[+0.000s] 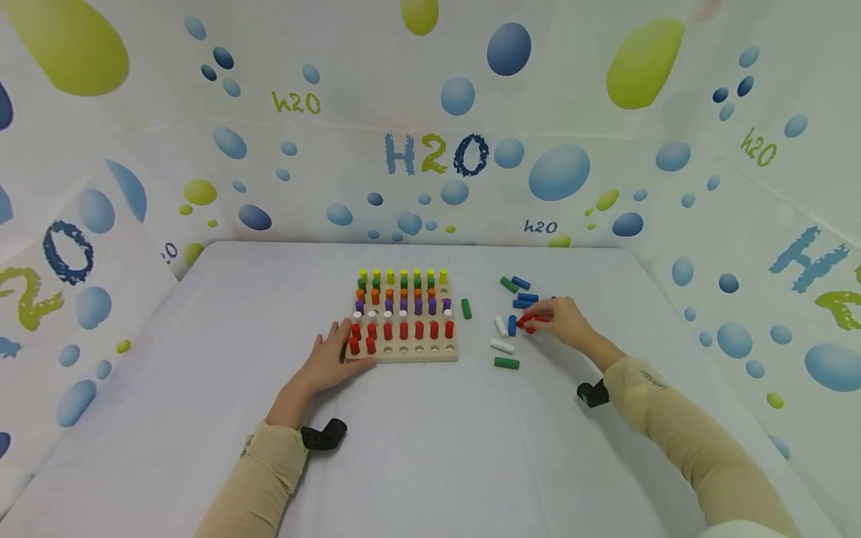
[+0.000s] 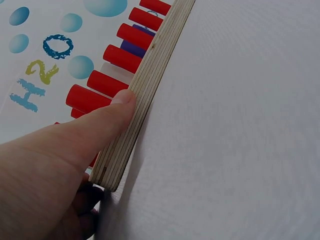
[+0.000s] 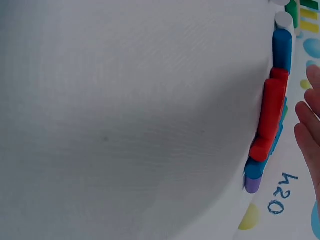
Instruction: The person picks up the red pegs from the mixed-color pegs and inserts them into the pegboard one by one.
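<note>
A wooden pegboard [image 1: 403, 357] with rows of coloured pegs lies on the table. At its front left corner my left hand [image 1: 329, 361] holds it, thumb [image 2: 115, 107] along the front edge and the other fingers at the left side. Two red pegs stand at the left of the front row, beside several bare holes. My right hand [image 1: 565, 321] hovers with its fingertips just above several loose red pegs [image 3: 270, 112]. A gap shows between fingers and pegs in the right wrist view.
Around the right hand lie loose blue pegs [image 1: 528, 297], white pegs [image 1: 501, 346], green pegs [image 1: 507, 363] and a purple peg [image 3: 253, 184]. A white cloth [image 1: 430, 448] covers the table. A patterned curtain [image 1: 336, 172] surrounds it.
</note>
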Action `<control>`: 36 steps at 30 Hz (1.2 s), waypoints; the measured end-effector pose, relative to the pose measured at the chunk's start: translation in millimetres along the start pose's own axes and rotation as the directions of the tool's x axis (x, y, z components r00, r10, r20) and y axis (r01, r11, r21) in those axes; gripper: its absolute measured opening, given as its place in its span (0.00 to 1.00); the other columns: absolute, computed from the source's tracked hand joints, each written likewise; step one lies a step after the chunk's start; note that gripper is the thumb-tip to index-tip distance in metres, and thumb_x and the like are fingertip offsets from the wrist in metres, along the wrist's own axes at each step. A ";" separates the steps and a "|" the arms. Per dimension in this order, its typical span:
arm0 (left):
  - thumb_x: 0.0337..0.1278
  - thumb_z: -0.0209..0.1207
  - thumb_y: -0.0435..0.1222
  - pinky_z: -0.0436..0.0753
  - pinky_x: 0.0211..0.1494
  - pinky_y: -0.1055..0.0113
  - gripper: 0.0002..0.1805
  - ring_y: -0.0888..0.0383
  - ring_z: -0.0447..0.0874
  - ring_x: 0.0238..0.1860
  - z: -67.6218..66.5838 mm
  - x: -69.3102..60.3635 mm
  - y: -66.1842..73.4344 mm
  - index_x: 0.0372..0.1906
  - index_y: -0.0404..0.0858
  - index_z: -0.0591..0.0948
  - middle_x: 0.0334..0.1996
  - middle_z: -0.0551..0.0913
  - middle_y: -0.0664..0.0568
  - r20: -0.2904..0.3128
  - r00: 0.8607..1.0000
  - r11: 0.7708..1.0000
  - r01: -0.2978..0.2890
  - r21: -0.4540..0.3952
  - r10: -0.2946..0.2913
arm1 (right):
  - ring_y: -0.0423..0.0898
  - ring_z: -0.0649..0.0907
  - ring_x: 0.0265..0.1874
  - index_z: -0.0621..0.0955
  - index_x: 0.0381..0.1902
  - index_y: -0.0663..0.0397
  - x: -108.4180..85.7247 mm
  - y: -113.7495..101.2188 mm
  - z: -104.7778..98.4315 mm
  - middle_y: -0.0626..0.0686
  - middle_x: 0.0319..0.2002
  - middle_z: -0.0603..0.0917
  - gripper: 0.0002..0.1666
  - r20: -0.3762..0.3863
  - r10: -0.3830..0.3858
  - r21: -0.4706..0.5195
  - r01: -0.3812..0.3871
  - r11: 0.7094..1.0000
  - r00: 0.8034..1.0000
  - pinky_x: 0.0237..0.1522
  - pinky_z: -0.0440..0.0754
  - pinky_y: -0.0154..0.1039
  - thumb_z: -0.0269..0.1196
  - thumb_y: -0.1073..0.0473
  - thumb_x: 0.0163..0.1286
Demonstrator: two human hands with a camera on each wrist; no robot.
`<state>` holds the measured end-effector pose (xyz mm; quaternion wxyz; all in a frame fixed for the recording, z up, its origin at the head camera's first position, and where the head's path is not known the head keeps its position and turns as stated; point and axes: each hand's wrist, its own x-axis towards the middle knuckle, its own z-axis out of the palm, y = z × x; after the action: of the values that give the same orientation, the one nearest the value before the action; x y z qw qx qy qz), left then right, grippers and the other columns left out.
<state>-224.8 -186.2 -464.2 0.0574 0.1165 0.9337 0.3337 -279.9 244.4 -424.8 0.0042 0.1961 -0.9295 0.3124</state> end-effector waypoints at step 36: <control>0.49 0.59 0.57 0.33 0.67 0.44 0.55 0.40 0.37 0.70 -1.0 0.4 1.3 0.70 0.28 0.45 0.69 0.48 0.34 0.003 1.000 1.000 0.008 0.003 -0.008 | 0.48 0.82 0.34 0.84 0.37 0.61 0.0 -5.9 -3.1 0.54 0.33 0.85 0.10 0.284 -0.104 -0.511 0.242 0.825 0.953 0.41 0.81 0.41 0.67 0.67 0.55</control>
<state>-225.2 -185.7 -462.6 0.0601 0.1133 0.9346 0.3319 -278.2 242.0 -418.9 -0.0264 0.3078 -0.9510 0.0096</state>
